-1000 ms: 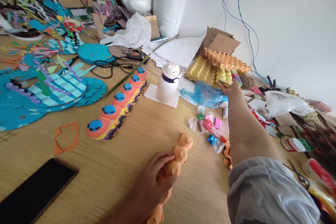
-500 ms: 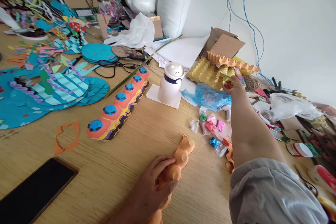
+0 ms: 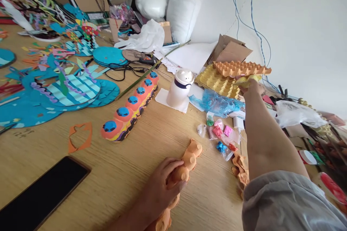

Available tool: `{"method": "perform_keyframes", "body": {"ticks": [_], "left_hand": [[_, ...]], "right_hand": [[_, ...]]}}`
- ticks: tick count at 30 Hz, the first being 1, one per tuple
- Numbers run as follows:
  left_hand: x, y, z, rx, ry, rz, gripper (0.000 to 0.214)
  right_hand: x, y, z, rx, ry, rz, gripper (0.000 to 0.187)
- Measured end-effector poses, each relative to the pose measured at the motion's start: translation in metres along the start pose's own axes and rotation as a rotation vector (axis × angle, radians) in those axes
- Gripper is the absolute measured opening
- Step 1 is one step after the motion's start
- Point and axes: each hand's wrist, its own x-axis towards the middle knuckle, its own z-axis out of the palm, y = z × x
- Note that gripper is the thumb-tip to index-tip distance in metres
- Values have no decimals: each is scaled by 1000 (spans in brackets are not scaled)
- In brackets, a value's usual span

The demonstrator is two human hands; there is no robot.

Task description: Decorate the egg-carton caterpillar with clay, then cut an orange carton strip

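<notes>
My left hand (image 3: 165,184) is wrapped over a strip of orange egg tray (image 3: 192,158) on the table, its cups facing up. At the far right, my outstretched right hand (image 3: 248,86) grips a yellow egg tray piece (image 3: 251,78); its fingertips are partly hidden. Just behind that hand, an orange egg tray (image 3: 241,68) rests on a larger yellow egg tray (image 3: 214,81). A painted egg tray strip (image 3: 132,103), coral with blue tops and yellow and dark sides, lies left of centre.
A white lidded jar (image 3: 177,92) stands mid-table on paper. Beside my right forearm are small colored packets (image 3: 218,131), a blue plastic bag (image 3: 217,101) and torn orange tray scraps (image 3: 240,169). A phone (image 3: 46,191) lies front left, near blue paper crafts (image 3: 73,94).
My right hand has moved slightly right and taken hold of the yellow piece. The orange tray behind it has tilted, showing more of its top. My left hand keeps its grip; the view has shifted.
</notes>
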Motion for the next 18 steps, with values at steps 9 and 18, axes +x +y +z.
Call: {"method": "perform_keyframes", "body": {"ticks": [9,18], "left_hand": [[3,0,-1,52,-44,36,39],[7,-2,2,41,-41,48,41]], "right_hand": [[-3,-29,-35,-99,113,45,20],[14,-37,-49,-296,-29,-139,38]]}}
